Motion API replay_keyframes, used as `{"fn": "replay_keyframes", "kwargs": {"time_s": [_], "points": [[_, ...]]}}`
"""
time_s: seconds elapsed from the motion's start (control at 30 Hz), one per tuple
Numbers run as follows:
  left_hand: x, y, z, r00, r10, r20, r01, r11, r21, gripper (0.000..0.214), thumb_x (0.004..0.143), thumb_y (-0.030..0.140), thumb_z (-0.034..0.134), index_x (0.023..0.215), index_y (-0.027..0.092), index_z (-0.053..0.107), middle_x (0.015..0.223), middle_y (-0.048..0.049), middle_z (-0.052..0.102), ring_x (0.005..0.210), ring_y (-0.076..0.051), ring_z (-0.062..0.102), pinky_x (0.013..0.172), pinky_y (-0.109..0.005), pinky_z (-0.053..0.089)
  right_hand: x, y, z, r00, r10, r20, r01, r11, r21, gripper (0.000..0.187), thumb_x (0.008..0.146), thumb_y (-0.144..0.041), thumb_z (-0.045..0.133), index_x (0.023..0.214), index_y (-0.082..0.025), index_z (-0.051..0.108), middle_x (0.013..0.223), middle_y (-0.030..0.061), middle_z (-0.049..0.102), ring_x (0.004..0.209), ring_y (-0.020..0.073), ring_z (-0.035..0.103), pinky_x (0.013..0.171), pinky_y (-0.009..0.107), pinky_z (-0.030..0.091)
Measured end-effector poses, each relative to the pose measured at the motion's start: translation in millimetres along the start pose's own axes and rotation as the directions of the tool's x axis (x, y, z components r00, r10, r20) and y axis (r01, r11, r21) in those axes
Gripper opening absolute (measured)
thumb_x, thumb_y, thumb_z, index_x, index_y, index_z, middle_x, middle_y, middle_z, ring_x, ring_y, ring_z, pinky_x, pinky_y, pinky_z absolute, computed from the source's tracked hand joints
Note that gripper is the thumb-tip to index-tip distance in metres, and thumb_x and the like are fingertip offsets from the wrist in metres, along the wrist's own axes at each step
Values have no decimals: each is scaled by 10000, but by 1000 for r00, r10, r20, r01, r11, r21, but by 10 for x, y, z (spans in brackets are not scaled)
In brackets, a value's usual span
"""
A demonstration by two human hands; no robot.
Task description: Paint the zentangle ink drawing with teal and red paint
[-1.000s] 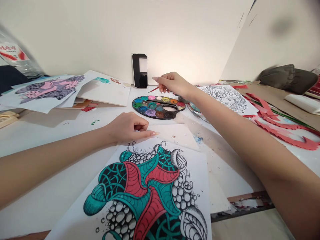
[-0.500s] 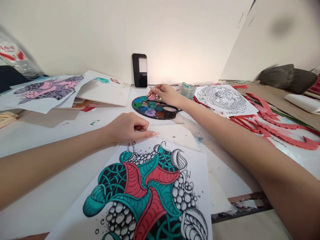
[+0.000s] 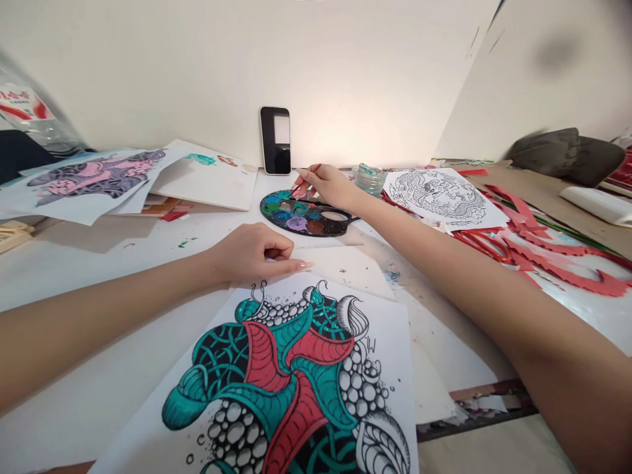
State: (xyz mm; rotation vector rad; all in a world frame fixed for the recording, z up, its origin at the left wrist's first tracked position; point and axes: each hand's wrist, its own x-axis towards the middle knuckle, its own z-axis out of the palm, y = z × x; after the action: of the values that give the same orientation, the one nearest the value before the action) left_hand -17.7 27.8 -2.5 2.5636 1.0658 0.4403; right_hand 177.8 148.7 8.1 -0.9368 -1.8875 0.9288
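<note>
A sheet with a teal, red and black drawing (image 3: 291, 375) lies in front of me on the white table. My left hand (image 3: 254, 252) rests at its top edge, fingers curled and a long-nailed finger pressed on the paper. My right hand (image 3: 323, 184) reaches over a dark oval paint palette (image 3: 306, 214) and pinches a thin red-handled paintbrush (image 3: 307, 181), its tip down at the far wells. A small glass water jar (image 3: 370, 176) stands just right of that hand.
A phone (image 3: 275, 139) leans on the wall behind the palette. Painted sheets (image 3: 99, 178) pile up at the left. A black-and-white line drawing (image 3: 442, 194) and red paper cuttings (image 3: 548, 247) lie at the right. A plastic bottle (image 3: 29, 112) stands far left.
My right hand came down and left from beside the water jar onto the palette with the brush. My left hand has stayed put on the drawing.
</note>
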Motion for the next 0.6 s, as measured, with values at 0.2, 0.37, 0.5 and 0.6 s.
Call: {"fn": "replay_keyframes", "kwargs": {"time_s": [0.2, 0.37, 0.5, 0.6], "points": [[6, 2, -2, 1000, 26, -3, -26, 1000, -3, 517, 875, 467, 596, 531, 184, 334, 495, 65, 280, 502, -79, 240, 502, -256, 212, -2, -28, 19, 998, 45, -34, -44, 999, 28, 395, 1046, -326, 551, 696, -164, 635, 641, 23, 718, 624, 105, 657, 642, 195, 500], [2, -1, 0, 1000, 15, -2, -15, 1000, -9, 519, 877, 469, 598, 526, 181, 345, 493, 66, 274, 502, -76, 236, 499, -255, 208, -5, -35, 32, 993, 111, -40, -107, 991, 81, 363, 1050, -351, 544, 741, -169, 596, 659, 21, 721, 608, 107, 657, 616, 199, 520], [-1, -17, 6, 1000, 19, -10, -19, 1000, -11, 522, 880, 471, 600, 530, 180, 345, 497, 68, 266, 504, -73, 232, 498, -253, 205, -7, -57, 28, 995, 89, -37, -86, 994, 66, 348, 1062, -322, 523, 760, -164, 593, 659, 17, 707, 629, 106, 662, 614, 197, 524], [6, -31, 10, 1000, 21, -4, -21, 1000, -10, 525, 883, 469, 598, 535, 181, 333, 500, 68, 268, 507, -74, 231, 498, -254, 203, 35, -99, 1, 999, 50, -21, -50, 999, 17, 394, 1066, -320, 511, 714, -161, 588, 618, 20, 679, 604, 112, 638, 603, 211, 511]]}}
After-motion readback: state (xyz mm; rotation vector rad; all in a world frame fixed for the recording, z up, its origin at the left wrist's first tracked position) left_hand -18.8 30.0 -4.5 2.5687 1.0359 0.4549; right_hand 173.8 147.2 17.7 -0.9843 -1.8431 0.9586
